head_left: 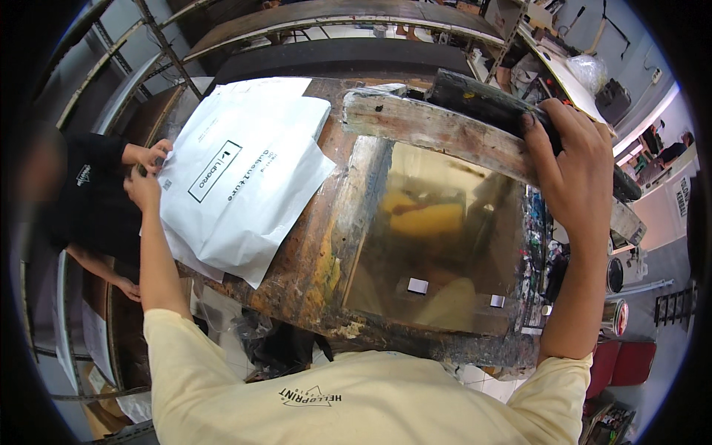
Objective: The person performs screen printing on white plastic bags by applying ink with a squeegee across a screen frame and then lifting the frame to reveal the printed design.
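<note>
A stack of white printed sheets (274, 178), crumpled and hanging over the near edge, lies on the left of the stained wooden worktable (311, 274). My left hand (148, 190) is closed at the left edge of the sheets, with its fingertips partly hidden beside a co-worker's hand (156, 153). On the right, my right hand (577, 159) is wrapped over a dark bar (475, 104) fixed along a wooden beam (437, 130). Below the beam lies a shiny glass-like panel (437, 259) with yellow reflections. Two small white pieces, one a white tab (417, 285), sit on its near part.
A co-worker in a black shirt (96, 185) stands at the left, by metal racks (111, 44). Behind the table runs a long shelf (341, 26). Paint-smeared cans (614, 317) and a red chair (630, 363) are at the right. A black plastic bag (274, 341) lies below.
</note>
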`<action>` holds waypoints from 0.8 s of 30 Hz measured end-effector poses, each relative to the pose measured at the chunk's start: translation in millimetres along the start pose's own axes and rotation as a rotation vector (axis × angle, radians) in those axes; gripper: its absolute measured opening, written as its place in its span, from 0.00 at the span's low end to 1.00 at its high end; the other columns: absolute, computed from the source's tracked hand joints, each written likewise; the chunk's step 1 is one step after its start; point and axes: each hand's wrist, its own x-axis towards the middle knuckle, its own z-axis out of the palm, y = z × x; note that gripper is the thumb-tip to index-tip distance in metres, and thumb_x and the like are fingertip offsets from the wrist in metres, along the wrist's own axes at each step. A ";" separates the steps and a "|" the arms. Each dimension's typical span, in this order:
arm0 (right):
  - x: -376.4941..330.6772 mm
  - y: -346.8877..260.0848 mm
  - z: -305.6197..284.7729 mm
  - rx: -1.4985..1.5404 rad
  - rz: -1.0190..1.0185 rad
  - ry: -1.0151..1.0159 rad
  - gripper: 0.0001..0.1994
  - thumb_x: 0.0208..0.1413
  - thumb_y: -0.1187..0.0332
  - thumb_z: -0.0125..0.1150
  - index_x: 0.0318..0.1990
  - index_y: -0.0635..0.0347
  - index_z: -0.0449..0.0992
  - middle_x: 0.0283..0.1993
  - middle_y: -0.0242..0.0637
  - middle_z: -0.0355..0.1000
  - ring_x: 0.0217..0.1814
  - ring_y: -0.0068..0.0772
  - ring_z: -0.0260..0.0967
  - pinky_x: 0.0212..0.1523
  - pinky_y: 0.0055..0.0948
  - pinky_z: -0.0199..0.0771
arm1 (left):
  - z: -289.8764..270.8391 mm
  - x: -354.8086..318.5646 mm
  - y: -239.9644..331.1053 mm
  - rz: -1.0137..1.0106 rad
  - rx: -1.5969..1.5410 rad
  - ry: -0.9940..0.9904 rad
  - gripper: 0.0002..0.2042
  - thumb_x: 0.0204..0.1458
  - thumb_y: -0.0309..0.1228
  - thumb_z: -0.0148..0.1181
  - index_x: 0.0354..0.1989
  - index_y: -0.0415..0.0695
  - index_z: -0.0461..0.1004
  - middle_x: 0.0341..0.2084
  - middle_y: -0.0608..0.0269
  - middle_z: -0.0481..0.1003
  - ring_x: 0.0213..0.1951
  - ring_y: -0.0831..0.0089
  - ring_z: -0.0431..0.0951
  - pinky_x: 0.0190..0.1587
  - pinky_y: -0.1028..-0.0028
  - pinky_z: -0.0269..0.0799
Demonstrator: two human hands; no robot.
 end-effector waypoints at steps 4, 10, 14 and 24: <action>-1.8 -1.2 3.4 0.003 -0.032 0.077 0.18 0.67 0.55 0.64 0.44 0.65 0.82 0.35 0.47 0.77 0.42 0.53 0.74 0.49 0.45 0.66 | -98.5 -58.5 130.2 0.458 -0.719 -0.200 0.13 0.67 0.34 0.66 0.51 0.37 0.86 0.44 0.48 0.86 0.46 0.51 0.87 0.53 0.62 0.81; -10.2 0.9 0.7 0.042 0.002 0.028 0.20 0.67 0.51 0.64 0.39 0.62 0.81 0.36 0.46 0.79 0.41 0.55 0.75 0.49 0.46 0.66 | -174.3 -129.8 262.7 0.695 -0.743 -0.560 0.12 0.66 0.33 0.67 0.48 0.37 0.88 0.43 0.48 0.87 0.42 0.57 0.89 0.48 0.64 0.83; -10.5 0.7 0.5 0.041 0.061 -0.057 0.19 0.67 0.52 0.65 0.45 0.63 0.82 0.40 0.49 0.80 0.47 0.55 0.77 0.54 0.46 0.68 | -151.8 -129.4 299.8 0.628 -0.751 -0.688 0.14 0.63 0.35 0.67 0.49 0.39 0.89 0.38 0.48 0.87 0.38 0.58 0.87 0.46 0.63 0.81; -15.5 3.1 6.9 0.034 0.001 0.073 0.22 0.65 0.48 0.66 0.34 0.62 0.81 0.31 0.47 0.79 0.41 0.52 0.78 0.48 0.47 0.67 | -112.3 -130.8 306.7 0.540 -0.626 -0.764 0.13 0.61 0.35 0.71 0.46 0.38 0.90 0.40 0.46 0.88 0.41 0.55 0.90 0.51 0.62 0.84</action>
